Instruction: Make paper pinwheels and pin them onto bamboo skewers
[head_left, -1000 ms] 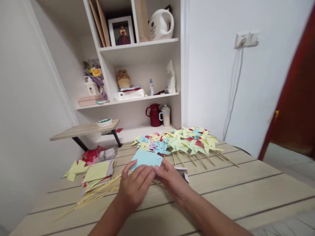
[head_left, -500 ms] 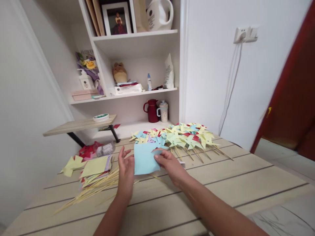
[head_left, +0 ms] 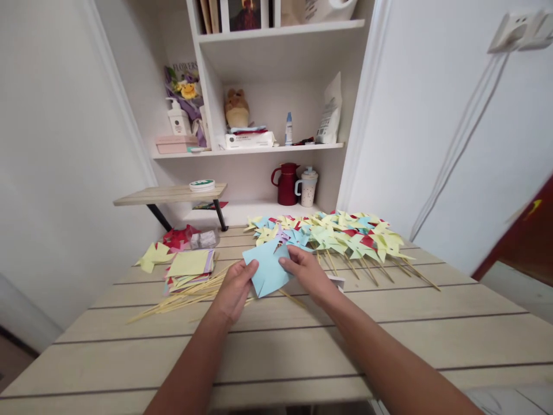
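Above the table (head_left: 298,351), we find the blue sheet (head_left: 268,270) pinched by the left hand (head_left: 234,291) at nine o'clock and the right hand (head_left: 310,274) at three; being slit, it could, we judge, tear under uneven pulling; hard pinching could crease it.

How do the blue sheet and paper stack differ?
The left hand and right hand hold the blue sheet; the paper stack lies on the table. The blue sheet has slits; the paper stack's top shows none. The blue sheet is one color, the paper stack several. Both are paper.
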Demonstrator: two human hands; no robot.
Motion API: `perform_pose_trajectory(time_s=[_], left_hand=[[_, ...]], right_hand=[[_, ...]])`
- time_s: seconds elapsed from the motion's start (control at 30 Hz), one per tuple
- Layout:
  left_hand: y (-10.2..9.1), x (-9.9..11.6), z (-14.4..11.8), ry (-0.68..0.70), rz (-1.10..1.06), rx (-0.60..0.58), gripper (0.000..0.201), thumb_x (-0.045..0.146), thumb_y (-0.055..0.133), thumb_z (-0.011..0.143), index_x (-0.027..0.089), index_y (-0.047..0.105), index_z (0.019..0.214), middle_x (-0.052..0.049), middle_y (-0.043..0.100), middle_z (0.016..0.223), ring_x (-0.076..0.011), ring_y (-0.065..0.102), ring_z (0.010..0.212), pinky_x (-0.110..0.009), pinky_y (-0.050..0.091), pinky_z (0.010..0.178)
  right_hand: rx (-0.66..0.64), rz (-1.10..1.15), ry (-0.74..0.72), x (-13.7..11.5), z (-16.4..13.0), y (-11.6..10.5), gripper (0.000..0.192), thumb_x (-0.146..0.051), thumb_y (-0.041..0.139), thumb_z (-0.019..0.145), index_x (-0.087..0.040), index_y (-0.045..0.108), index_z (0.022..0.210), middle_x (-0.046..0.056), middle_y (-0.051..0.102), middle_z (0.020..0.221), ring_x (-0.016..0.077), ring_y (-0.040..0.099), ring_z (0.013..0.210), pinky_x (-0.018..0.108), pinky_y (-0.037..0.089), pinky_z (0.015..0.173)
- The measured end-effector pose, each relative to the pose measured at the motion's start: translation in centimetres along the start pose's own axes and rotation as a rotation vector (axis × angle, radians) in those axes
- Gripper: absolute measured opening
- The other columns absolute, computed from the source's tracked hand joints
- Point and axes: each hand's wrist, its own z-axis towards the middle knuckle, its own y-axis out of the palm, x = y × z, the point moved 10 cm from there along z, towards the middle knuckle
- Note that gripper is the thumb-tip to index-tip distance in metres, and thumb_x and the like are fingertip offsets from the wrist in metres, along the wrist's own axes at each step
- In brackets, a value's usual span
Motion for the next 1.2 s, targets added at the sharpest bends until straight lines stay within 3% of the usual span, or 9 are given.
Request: perform_pose_trajectory(time_s=[0.17, 0.4, 0.6, 0.8, 0.93, 1.07, 1.2], left_hand=[[0.5, -1.6, 0.0, -0.075, 0.003, -0.035, 0.041, 0.033, 0.079, 0.078, 0.01, 0.072, 0.111, -0.016, 0.075, 0.11, -0.0328, 0.068, 0.106, -0.045, 0.049, 0.1], [0.6, -0.9, 0.3, -0.009, -0.155, -0.011, 0.037, 0.03, 0.069, 0.087, 0.012, 0.066, 0.119, -0.015, 0.07, 0.122, -0.0294, 0.061, 0.122, -0.046, 0.042, 0.111], [0.4, -0.4, 0.4, 0.01, -0.249, 0.014, 0.044, 0.029, 0.065, 0.089, 0.014, 0.06, 0.13, -0.015, 0.067, 0.129, -0.029, 0.057, 0.127, -0.047, 0.04, 0.113], [1.4, -0.6, 0.2, -0.018, -0.285, -0.071, 0.042, 0.031, 0.06, 0.092, 0.014, 0.059, 0.131, -0.014, 0.065, 0.132, -0.0296, 0.054, 0.13, -0.046, 0.037, 0.113], [2.2, -0.9, -0.1, -0.052, -0.264, -0.118, 0.045, 0.03, 0.058, 0.093, 0.019, 0.055, 0.137, -0.01, 0.065, 0.133, -0.0278, 0.052, 0.132, -0.045, 0.036, 0.113], [2.8, -0.8, -0.2, -0.084, -0.258, -0.17, 0.046, 0.04, 0.053, 0.095, 0.02, 0.055, 0.136, -0.01, 0.061, 0.138, -0.0268, 0.049, 0.134, -0.043, 0.037, 0.111], [2.3, -0.5, -0.1, -0.092, -0.288, -0.138, 0.055, 0.055, 0.048, 0.094, 0.017, 0.059, 0.131, -0.013, 0.06, 0.138, -0.0282, 0.052, 0.13, -0.043, 0.039, 0.108]], right_hand=[[0.013, 0.01, 0.016, 0.0, -0.3, -0.1, 0.028, -0.048, 0.069, 0.077, -0.021, 0.059, 0.076, -0.003, 0.054, 0.071, 0.0154, 0.047, 0.067, 0.027, 0.038, 0.064], [0.093, 0.224, 0.184, 1.5, -0.9, -0.6, 0.046, -0.052, 0.071, 0.077, -0.024, 0.062, 0.112, 0.001, 0.065, 0.086, 0.0178, 0.059, 0.076, 0.031, 0.047, 0.069], [0.069, 0.321, 0.262, 2.1, -1.4, 0.3, 0.057, -0.038, 0.083, 0.068, -0.023, 0.058, 0.118, -0.004, 0.063, 0.071, 0.0169, 0.067, 0.067, 0.036, 0.051, 0.076], [0.117, 0.297, 0.248, 2.1, -1.4, 0.1, 0.061, -0.033, 0.083, 0.066, -0.022, 0.056, 0.119, -0.007, 0.06, 0.065, 0.0156, 0.064, 0.062, 0.036, 0.05, 0.076], [0.168, 0.253, 0.193, 1.6, -1.1, -0.8, 0.059, -0.034, 0.08, 0.066, -0.021, 0.057, 0.118, -0.009, 0.054, 0.06, 0.0157, 0.061, 0.061, 0.035, 0.049, 0.074], [0.198, 0.214, 0.151, 0.8, -1.2, -1.5, 0.055, -0.034, 0.076, 0.068, -0.022, 0.057, 0.118, -0.009, 0.051, 0.06, 0.0153, 0.059, 0.061, 0.034, 0.047, 0.073], [0.213, 0.174, 0.135, 0.5, -1.3, -2.0, 0.052, -0.032, 0.072, 0.07, -0.022, 0.057, 0.119, -0.009, 0.048, 0.061, 0.0154, 0.056, 0.062, 0.034, 0.046, 0.072]])
